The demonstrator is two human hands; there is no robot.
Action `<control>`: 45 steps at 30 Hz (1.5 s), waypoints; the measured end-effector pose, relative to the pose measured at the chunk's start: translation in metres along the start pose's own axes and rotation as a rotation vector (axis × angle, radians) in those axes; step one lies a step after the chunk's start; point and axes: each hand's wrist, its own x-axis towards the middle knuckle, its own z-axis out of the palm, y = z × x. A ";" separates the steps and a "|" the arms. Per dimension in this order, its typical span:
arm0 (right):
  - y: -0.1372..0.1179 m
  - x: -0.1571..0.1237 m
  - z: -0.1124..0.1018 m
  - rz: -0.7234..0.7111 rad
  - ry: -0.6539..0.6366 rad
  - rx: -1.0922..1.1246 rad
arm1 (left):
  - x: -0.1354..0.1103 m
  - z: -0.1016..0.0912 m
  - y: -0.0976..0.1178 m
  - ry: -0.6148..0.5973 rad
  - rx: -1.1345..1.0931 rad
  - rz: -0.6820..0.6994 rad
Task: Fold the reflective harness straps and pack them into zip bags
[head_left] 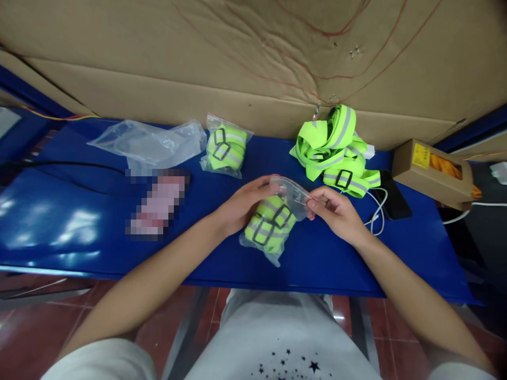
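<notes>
A clear zip bag (295, 194) with a folded neon-yellow reflective strap (269, 224) inside lies in front of me, tilted on the blue table. Two black buckles show through the plastic. My left hand (247, 203) grips the bag by its upper left side, with some fingers hidden behind it. At the upper right corner, my right hand (332, 208) pinches the bag's zip edge between thumb and fingers. Just beyond my left hand sits a second packed zip bag (226, 145), holding a similar strap with black buckles.
Loose neon-yellow reflective straps (336, 148) are heaped at the back right, beside a dark phone (395, 195) and a white cable (382, 214). A cardboard box (428, 171) stands farther right. Empty clear bags (154, 142) and a blurred-out pink item (160, 203) lie on the left.
</notes>
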 end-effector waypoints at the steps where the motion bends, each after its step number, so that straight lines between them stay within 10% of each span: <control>1: -0.001 0.000 0.001 -0.012 0.006 0.020 | 0.001 -0.001 -0.001 -0.045 0.032 -0.090; 4: -0.005 -0.002 0.004 -0.001 -0.010 0.096 | 0.002 -0.004 -0.003 -0.079 0.103 -0.225; 20: -0.008 0.003 -0.010 0.185 0.001 0.046 | 0.000 -0.001 -0.008 0.035 0.193 0.208; 32: 0.002 -0.003 0.002 0.021 0.165 -0.227 | -0.001 0.001 -0.009 0.050 0.265 0.279; 45: 0.007 0.002 -0.001 0.156 0.116 -0.061 | 0.000 0.003 -0.010 0.093 0.175 0.191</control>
